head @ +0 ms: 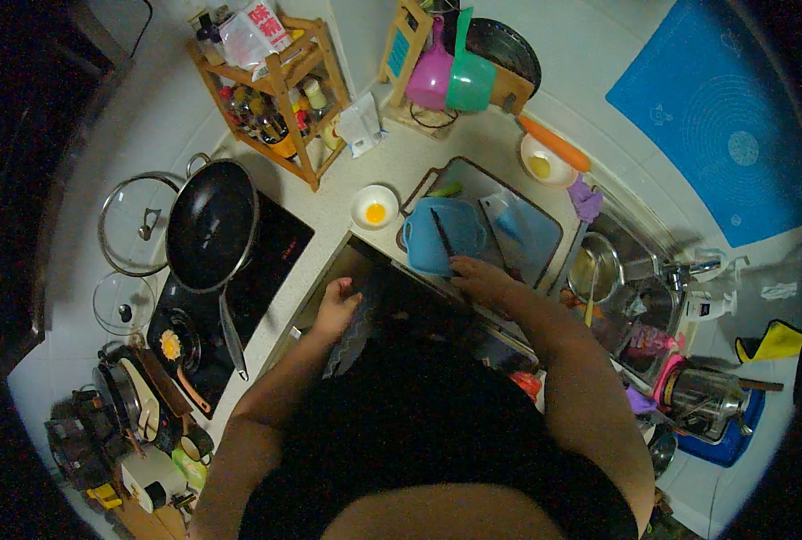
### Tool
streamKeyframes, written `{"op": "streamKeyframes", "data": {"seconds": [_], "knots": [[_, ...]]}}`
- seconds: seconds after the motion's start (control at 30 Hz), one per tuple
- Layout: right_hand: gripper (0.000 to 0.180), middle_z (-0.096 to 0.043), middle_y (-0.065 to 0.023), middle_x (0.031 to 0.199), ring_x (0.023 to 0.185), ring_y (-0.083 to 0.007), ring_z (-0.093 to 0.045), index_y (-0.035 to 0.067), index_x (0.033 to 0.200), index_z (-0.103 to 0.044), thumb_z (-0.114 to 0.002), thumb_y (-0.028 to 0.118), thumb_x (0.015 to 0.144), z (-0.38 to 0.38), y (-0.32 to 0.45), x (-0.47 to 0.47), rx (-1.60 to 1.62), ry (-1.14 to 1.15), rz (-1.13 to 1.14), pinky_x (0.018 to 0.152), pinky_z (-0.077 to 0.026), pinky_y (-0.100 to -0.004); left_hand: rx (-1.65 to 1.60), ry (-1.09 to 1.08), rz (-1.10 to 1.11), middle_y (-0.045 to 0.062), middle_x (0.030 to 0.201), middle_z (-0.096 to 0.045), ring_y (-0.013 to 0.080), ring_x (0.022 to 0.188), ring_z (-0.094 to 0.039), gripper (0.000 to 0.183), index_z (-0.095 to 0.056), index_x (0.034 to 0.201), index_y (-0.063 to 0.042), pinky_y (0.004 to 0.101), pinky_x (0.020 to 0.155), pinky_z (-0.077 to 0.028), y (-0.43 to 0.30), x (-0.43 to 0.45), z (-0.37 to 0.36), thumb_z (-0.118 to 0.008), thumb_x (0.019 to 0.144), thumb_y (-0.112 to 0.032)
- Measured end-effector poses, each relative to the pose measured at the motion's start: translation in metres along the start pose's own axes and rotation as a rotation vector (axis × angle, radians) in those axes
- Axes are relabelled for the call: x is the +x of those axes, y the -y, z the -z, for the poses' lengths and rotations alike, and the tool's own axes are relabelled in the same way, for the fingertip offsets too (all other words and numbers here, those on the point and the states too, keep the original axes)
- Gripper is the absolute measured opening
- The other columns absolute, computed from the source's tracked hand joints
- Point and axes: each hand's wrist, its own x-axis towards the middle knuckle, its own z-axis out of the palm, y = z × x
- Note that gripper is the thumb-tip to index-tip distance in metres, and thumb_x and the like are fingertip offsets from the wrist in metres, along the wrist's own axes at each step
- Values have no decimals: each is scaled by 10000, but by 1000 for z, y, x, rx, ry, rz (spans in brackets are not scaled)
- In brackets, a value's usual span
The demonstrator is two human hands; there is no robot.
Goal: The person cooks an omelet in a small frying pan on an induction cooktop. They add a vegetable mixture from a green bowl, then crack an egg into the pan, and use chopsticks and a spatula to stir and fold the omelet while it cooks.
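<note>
My right hand [471, 273] reaches over the front of a light-blue plastic board or tray [421, 239]. Its fingers are around the near end of a slim dark utensil [440, 229], which points away across the blue surface; whether it is a knife or chopsticks is unclear. Under the blue piece lies a larger grey cutting board [539, 236] with a dark rim. A small white bowl [359, 217] with an egg yolk [375, 214] stands left of the boards. My left hand [337, 310] hangs before the counter edge, fingers loosely bent and holding nothing.
At left, a large black wok [208, 229] and a small pan [191, 347] with a yellowish food piece [170, 345] are on the black cooktop [279, 250]. A wooden condiment rack [283, 88] stands behind. Right are a pink bowl [532, 172] and a sink [633, 283] holding a pot [606, 260].
</note>
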Motion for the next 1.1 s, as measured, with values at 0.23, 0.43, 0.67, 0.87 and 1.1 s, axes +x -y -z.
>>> {"op": "streamKeyframes", "data": {"seconds": [0.23, 0.43, 0.67, 0.87, 1.1], "knots": [[415, -381, -212, 1309, 1247, -366, -340, 52, 1175, -482, -564, 104, 772, 36, 10, 8, 48, 124, -100, 1006, -337, -419, -54, -2, 89, 71, 990, -513, 157, 854, -516, 447, -406, 1175, -18, 281, 710, -451, -14, -13, 16, -629, 801, -118], [512, -353, -181, 1334, 1218, -381, -356, 59, 1202, -452, -606, 82, 715, 35, -4, 0, -253, -92, -26, 998, -348, -430, -285, 37, 49, 75, 1013, -502, 137, 788, -515, 419, -401, 1167, -47, 271, 644, -444, -39, -3, 13, -608, 807, -98], [496, -361, -205, 1314, 1219, -365, -351, 28, 1189, -445, -595, 92, 721, 110, 83, 39, 88, -541, -536, 1013, -317, -415, -195, 165, -223, 43, 1018, -515, 141, 919, -514, 406, -398, 1175, -67, 269, 751, -444, -88, 18, -14, -579, 814, -27], [461, -394, -205, 1283, 1198, -337, -385, 21, 1156, -446, -630, 121, 745, 134, 111, 55, 63, -677, -469, 995, -326, -399, -23, 246, -530, 44, 1051, -526, 137, 955, -502, 325, -458, 1156, -54, 279, 833, -421, -206, 34, -16, -565, 849, -68], [449, -440, -172, 1256, 1160, -338, -426, 53, 1132, -494, -667, 66, 717, 285, 150, 124, 20, -918, -182, 980, -350, -383, 213, -439, -1219, 191, 1131, -504, 307, 1069, -481, 547, -405, 1231, -12, 351, 902, -402, -458, 108, 6, -633, 754, -154]]}}
